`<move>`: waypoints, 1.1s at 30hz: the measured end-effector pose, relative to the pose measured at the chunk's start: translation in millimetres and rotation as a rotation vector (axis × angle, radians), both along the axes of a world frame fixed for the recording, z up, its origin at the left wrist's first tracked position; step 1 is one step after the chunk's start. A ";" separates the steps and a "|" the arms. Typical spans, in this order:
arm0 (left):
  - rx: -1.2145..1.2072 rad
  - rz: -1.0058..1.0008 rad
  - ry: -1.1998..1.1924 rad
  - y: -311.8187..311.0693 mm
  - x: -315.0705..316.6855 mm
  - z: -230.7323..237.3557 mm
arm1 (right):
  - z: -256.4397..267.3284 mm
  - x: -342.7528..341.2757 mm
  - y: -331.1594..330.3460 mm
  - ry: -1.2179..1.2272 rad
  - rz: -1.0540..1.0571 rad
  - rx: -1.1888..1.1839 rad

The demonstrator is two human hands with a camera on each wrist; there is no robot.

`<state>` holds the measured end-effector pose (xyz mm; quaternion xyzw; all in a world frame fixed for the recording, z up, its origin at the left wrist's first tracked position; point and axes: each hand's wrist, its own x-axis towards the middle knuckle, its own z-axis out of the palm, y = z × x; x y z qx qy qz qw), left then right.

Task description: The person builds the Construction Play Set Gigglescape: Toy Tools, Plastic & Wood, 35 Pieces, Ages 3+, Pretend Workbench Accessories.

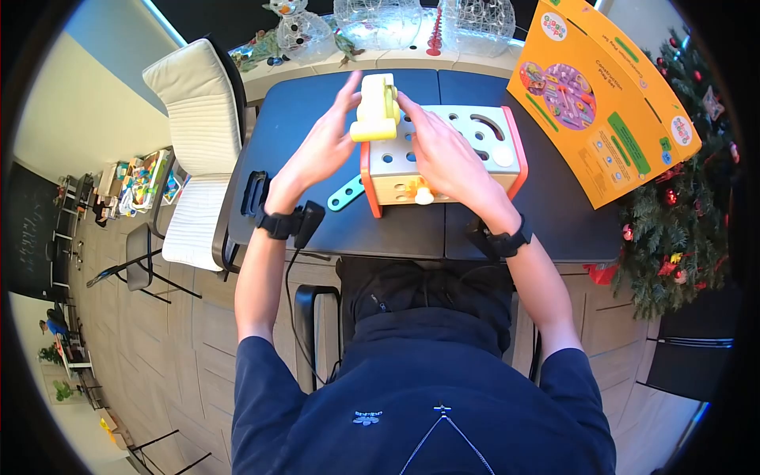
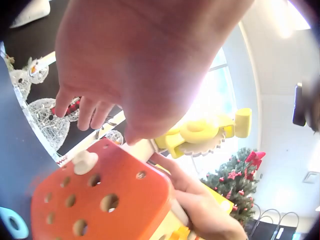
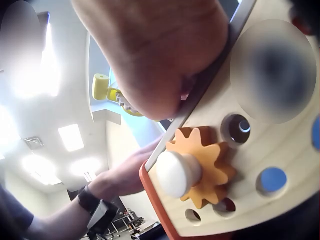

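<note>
A yellow toy circular saw [image 1: 375,111] with a toothed disc [image 2: 202,146] is upright at the left end of the wooden toy workbench [image 1: 467,131]. My left hand [image 1: 321,150] is beside the saw, its fingers straight and pointing away from me. On the other side, my right hand [image 1: 451,154] reaches over the workbench top, extended fingertips right at the saw. The bench has a grey top, red ends and many round holes. An orange gear [image 3: 202,167] is fixed to its front by a white knob [image 3: 173,174].
A green strip with holes [image 1: 345,193] lies left of the workbench on the dark table [image 1: 305,103]. A black holder [image 1: 255,192] sits at the left edge. The orange box [image 1: 598,99] stands at the right, before a Christmas tree [image 1: 673,229]. A white chair [image 1: 198,111] is left.
</note>
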<state>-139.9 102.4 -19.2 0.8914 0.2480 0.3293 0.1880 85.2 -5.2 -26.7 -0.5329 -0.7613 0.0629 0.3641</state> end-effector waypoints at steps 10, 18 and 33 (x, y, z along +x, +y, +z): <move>-0.083 0.348 0.583 -65.7 -60.8 -88.0 | 13.1 2.2 8.9 0.094 0.040 -0.102; -0.276 0.488 0.323 -29.2 -84.8 -60.4 | 10.8 7.4 8.6 0.267 0.085 -0.185; -0.181 -0.024 0.189 -55.4 -16.4 26.8 | 23.8 15.2 -2.4 0.598 0.173 -0.269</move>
